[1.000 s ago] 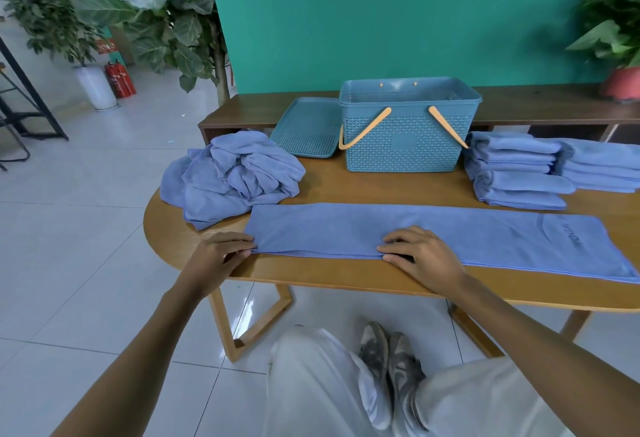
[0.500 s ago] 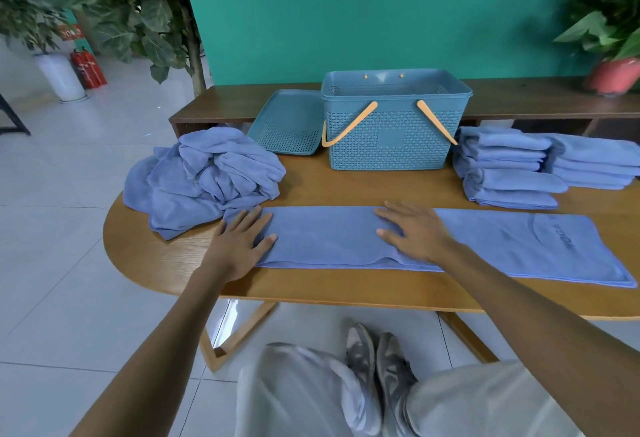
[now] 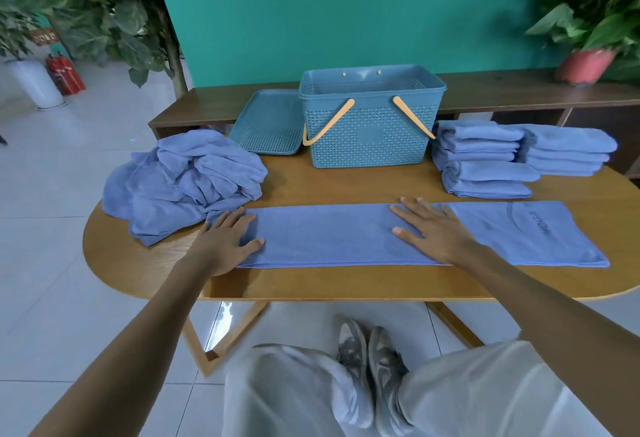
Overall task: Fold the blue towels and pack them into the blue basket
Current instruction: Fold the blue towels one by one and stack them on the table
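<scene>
A long blue towel [image 3: 332,235], folded lengthwise into a strip, lies flat along the front of the wooden table [image 3: 346,183]. My left hand [image 3: 225,242] presses flat on its left end, fingers straight. My right hand [image 3: 433,228] lies flat on the strip's middle, fingers spread. Behind it stands the blue basket [image 3: 372,118] with orange handles, open on top; its inside is not visible. A heap of unfolded blue towels [image 3: 183,180] sits at the left. Two stacks of folded blue towels [image 3: 485,159] sit at the right.
The basket's blue lid [image 3: 268,123] leans beside it on the left. A dark wooden bench [image 3: 519,90] runs behind the table against a teal wall, with a potted plant [image 3: 588,62] on it. My legs and shoes are below the table's front edge.
Both hands went from pinching the towel's near edge to lying flat on it, and slid away from me across the strip. The strip looks smoother now.
</scene>
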